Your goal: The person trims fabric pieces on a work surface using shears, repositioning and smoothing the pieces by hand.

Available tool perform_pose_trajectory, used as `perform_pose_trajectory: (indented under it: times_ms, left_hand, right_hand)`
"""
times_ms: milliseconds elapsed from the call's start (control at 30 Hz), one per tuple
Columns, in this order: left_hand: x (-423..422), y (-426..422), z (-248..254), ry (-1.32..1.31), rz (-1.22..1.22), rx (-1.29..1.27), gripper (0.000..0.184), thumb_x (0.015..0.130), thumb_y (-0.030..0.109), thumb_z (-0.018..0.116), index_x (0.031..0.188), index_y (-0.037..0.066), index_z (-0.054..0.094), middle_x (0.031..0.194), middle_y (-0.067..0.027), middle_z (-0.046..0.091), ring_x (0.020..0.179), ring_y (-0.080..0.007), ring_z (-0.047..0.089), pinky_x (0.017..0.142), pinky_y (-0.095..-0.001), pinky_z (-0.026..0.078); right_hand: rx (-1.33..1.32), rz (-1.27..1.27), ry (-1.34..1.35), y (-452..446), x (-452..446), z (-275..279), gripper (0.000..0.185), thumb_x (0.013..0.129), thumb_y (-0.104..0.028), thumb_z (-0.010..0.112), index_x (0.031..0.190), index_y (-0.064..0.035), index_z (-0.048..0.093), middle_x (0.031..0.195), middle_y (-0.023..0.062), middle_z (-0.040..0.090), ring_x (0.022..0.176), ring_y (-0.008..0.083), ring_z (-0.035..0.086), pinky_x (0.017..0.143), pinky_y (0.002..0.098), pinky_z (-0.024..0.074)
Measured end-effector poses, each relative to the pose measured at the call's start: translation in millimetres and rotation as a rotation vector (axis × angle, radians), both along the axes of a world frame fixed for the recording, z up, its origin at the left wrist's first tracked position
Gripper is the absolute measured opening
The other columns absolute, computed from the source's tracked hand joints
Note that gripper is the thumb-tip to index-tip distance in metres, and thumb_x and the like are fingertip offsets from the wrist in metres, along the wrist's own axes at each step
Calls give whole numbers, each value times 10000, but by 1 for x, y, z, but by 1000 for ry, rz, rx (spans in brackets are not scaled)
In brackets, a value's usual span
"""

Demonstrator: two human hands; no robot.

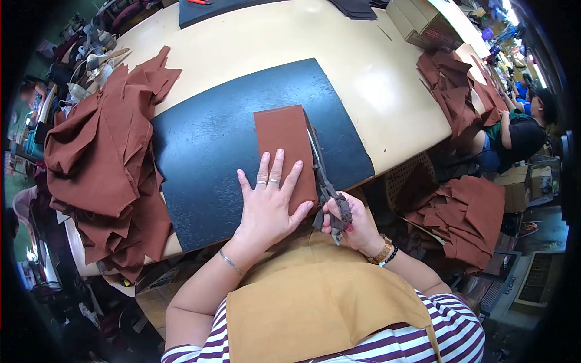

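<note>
A folded rectangle of rust-brown fabric (pixel 281 128) lies on a black cutting mat (pixel 206 133) in front of me. My left hand (pixel 271 202) is spread flat over its lower part, fingers apart and pressing on the cloth. In my right hand (pixel 358 225) is a pair of scissors (pixel 327 189), its handles wrapped in dark cloth strips and the fingers closed round them. The blades point away from me along the right edge of the fabric. Whether they are apart or together I cannot make out.
Rust-brown cloth (pixel 103 157) is heaped on the table's left side, with another heap (pixel 448 91) at the far right. More brown pieces (pixel 463 218) sit low on my right. A cardboard box (pixel 420 24) stands at the back right. A person (pixel 523 133) sits on the right.
</note>
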State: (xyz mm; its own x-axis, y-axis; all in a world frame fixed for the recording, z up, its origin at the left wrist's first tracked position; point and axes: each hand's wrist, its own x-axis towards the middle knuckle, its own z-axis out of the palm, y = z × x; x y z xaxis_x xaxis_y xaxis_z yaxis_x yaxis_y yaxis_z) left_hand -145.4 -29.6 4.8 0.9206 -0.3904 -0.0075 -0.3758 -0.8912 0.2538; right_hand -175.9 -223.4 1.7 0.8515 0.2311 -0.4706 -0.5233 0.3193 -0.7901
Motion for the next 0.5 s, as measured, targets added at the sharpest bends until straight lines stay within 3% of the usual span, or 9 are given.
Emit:
perform_pose_trajectory:
  times_ms: [300,500]
  left_hand:
    - [-1,0,1,-1,6,-26,681,891,522,507,1461,193,334,1558,-164,157,1439,-365,124,1012,-735,136]
    - [6,-4,2,-3,79,-49,695,902,520,492,1447,120,332,1504,-170,253,1415,-358,184,1000,-746,143]
  right_hand:
    - [-12,16,-15,-2,0,-2,226,910,-284,648,934,-72,572,686,8,595,541,66,573,513,199,488]
    - [66,-39,21,2,7,1,262,911,-312,642,962,-64,576,697,11,594,568,78,586,530,214,503]
